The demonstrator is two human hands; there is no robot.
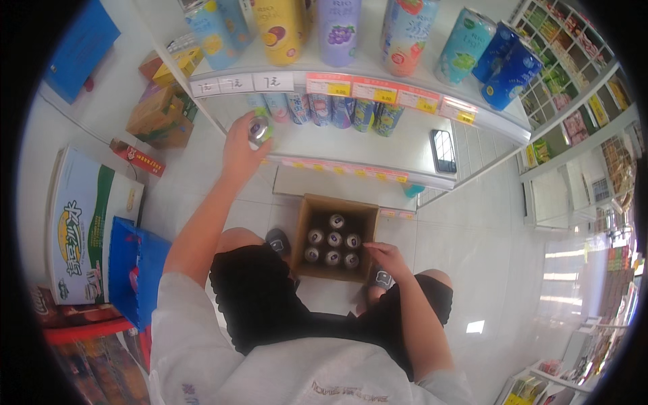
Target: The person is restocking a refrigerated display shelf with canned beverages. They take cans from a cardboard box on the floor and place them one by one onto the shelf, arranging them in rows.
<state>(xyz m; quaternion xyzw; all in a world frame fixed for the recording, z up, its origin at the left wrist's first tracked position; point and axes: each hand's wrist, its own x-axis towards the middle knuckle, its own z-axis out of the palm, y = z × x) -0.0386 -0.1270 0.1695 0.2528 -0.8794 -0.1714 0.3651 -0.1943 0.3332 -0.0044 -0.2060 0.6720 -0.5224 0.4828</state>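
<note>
My left hand (pixel 242 149) is closed around a drink can (pixel 259 129) with a silver top, at the left front of the middle shelf (pixel 324 147). Whether the can rests on the shelf cannot be told. Behind it stands a row of coloured drink cans (pixel 321 110). Between my knees an open cardboard box (pixel 301 228) holds several upright cans (pixel 334 239), tops showing. At the box's right wall is my right hand (pixel 387 257), fingers near or on the rim, with no can in it.
Larger RIO cans (pixel 339 33) line the upper shelf, above price tags (pixel 374 91). A smartphone (pixel 443 151) lies at the middle shelf's right end. To my left are a blue bin (pixel 136 268), a printed white carton (pixel 83 228) and a brown carton (pixel 157 119). Stocked racks (pixel 567 101) stand right.
</note>
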